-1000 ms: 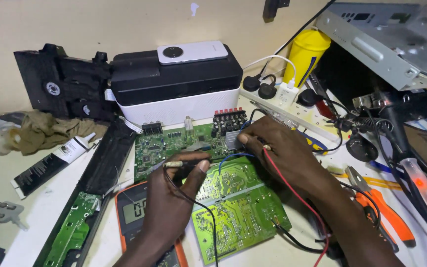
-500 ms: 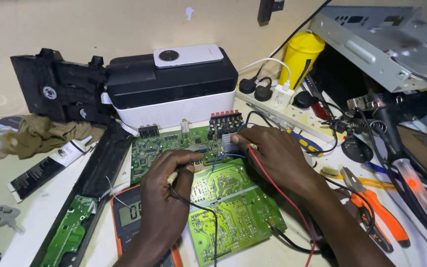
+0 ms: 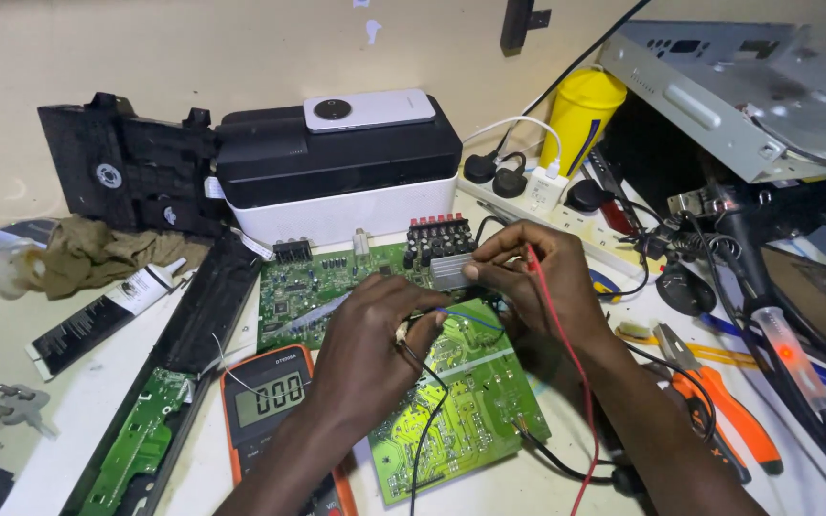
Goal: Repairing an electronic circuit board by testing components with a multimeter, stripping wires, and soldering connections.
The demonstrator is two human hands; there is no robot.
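Observation:
My left hand (image 3: 375, 336) pinches a black multimeter probe, its black lead (image 3: 424, 432) trailing down over a bright green circuit board (image 3: 470, 411). My right hand (image 3: 537, 277) grips a red probe, its red lead (image 3: 566, 354) running back along my wrist. Both probe tips meet near a small silver heat sink (image 3: 446, 270) on the darker green board (image 3: 313, 287) behind. An orange-cased multimeter (image 3: 265, 401) with a grey display lies just left of my left forearm.
A black and white box (image 3: 336, 177) with a white phone (image 3: 367, 109) on top stands behind the boards. A power strip (image 3: 547, 196), a yellow cup (image 3: 580, 115), orange pliers (image 3: 719, 411), a lit soldering tool (image 3: 786, 354), black plastic casing (image 3: 117, 177) and a rag (image 3: 97, 250) surround them.
Both hands have shifted a little toward the heat sink on the rear board, bringing the probe tips closer together. The camera has tilted slightly.

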